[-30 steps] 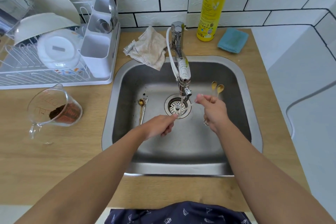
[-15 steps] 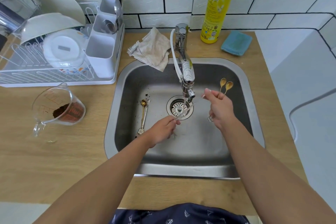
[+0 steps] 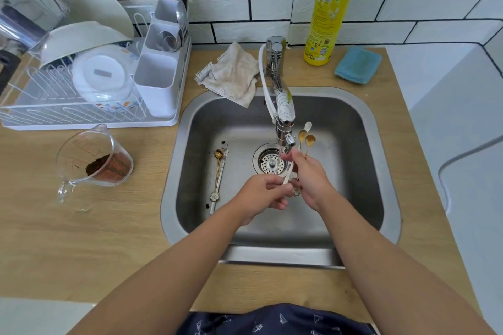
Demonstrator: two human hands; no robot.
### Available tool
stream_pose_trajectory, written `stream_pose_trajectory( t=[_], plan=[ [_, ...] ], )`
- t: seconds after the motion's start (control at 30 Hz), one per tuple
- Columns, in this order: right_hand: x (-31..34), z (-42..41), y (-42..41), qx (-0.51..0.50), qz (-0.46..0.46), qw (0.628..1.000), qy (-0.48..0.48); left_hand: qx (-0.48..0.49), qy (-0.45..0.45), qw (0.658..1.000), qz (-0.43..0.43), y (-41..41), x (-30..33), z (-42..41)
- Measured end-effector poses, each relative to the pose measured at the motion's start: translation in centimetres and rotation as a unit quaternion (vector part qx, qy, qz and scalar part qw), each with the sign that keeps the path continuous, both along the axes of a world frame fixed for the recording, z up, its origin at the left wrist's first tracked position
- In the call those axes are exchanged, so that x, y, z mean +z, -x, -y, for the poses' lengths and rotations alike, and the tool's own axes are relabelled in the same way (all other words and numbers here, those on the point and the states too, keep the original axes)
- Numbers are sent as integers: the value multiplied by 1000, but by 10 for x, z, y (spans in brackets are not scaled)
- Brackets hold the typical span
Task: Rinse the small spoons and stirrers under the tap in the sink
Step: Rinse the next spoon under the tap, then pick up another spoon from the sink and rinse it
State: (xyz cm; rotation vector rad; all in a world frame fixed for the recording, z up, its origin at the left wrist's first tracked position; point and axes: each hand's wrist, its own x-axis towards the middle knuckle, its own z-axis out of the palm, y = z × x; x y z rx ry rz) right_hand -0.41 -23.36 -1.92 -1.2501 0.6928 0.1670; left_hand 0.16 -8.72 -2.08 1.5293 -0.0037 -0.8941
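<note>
Both hands meet over the drain (image 3: pixel 270 163) in the steel sink (image 3: pixel 362 160), under a thin stream of water running from the tap (image 3: pixel 283 106). The right hand (image 3: pixel 310 185) grips a small bunch of spoons (image 3: pixel 306 139) by their handles, two gold bowls and one white one standing up beside the tap's spout, while a flower-shaped handle end shows below the hand. The left hand (image 3: pixel 261 196) has its fingers (image 3: pixel 275 182) curled, pinching the lower end of a white stirrer (image 3: pixel 288 175) that leans up against the right hand, close by the stream. On the sink floor to the left of the drain lie a gold spoon (image 3: pixel 217 168) with a flower end and a pale stirrer beside it (image 3: pixel 221 171), touching along their length, with dark specks near them. On the wooden tabletop (image 3: pixel 81 239) to the left stands a tipped glass measuring jug (image 3: pixel 92 160) holding brown grounds, and behind it a white dish rack (image 3: pixel 89 76) with bowls and cutlery. A crumpled cloth (image 3: pixel 234 76), a yellow bottle of dish soap (image 3: pixel 330 8) and a blue sponge (image 3: pixel 358 64) sit behind the sink.
</note>
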Motion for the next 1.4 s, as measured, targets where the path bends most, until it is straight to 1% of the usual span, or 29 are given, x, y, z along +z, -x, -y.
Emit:
stream_pose_trajectory(
  t=[0.07, 0.1, 0.2, 0.27, 0.3, 0.33, 0.4, 0.47, 0.5, 0.53, 0.57, 0.6, 0.63, 0.67, 0.73, 0.8, 0.9, 1.07, 1.2, 1.3, 1.37, 1.4],
  plan=[
    [-4, -2, 2, 12, 8, 1000, -4, 7, -7, 1000, -1, -1, 1, -3],
    [-6, -3, 2, 7, 17, 999, -26, 11, -21, 1000, 8, -1, 2, -4],
    [-7, -9, -1, -50, 42, 988, -141, 60, -52, 997, 22, -1, 2, -1],
    [-4, -10, -3, -79, 47, 981, -169, 102, -62, 993, 13, -3, -2, 3],
    [-2, -10, -4, -87, 50, 981, -169, 105, -68, 992, 7, -4, -4, 4],
    [-1, -8, -5, -92, 52, 981, -164, 93, -76, 993, 5, -5, -5, 4],
    [0, -4, -5, -104, 57, 981, -154, 32, -97, 994, 26, -9, -8, 2],
    [-1, 2, -5, -121, 62, 977, -163, -26, -153, 983, 95, -19, -11, -8],
    [-1, 5, -4, -131, 62, 974, -174, -41, -213, 965, 150, -26, -14, -17],
    [-2, 9, -4, -137, 57, 972, -184, -51, -299, 929, 214, -34, -18, -27],
    [-3, 12, -3, -140, 50, 971, -189, -62, -391, 880, 261, -42, -24, -39],
    [-5, 14, -2, -138, 43, 971, -189, -75, -462, 837, 283, -49, -29, -50],
    [-6, 15, -1, -134, 37, 973, -186, -92, -513, 804, 286, -55, -34, -60],
    [-7, 16, 0, -129, 34, 974, -182, -114, -550, 779, 278, -58, -38, -67],
    [-9, 17, 1, -122, 31, 976, -175, -142, -583, 754, 266, -60, -43, -73],
    [-10, 17, 1, -118, 27, 978, -172, -146, -592, 747, 265, -62, -46, -74],
    [-8, 19, 1, -115, 17, 980, -164, -133, -597, 749, 255, -65, -46, -76],
    [-7, 21, -1, -110, 17, 981, -159, -168, -607, 740, 237, -66, -39, -80],
    [-7, 23, -1, -107, 15, 981, -161, -191, -614, 723, 252, -64, -35, -81],
    [-8, 24, 0, -102, 13, 982, -158, -189, -614, 714, 279, -64, -27, -81],
    [-9, 24, 0, -100, 13, 983, -154, -167, -593, 725, 306, -63, -21, -77],
    [-10, 24, 0, -102, 13, 983, -150, -150, -571, 742, 318, -61, -18, -73]
  ],
)
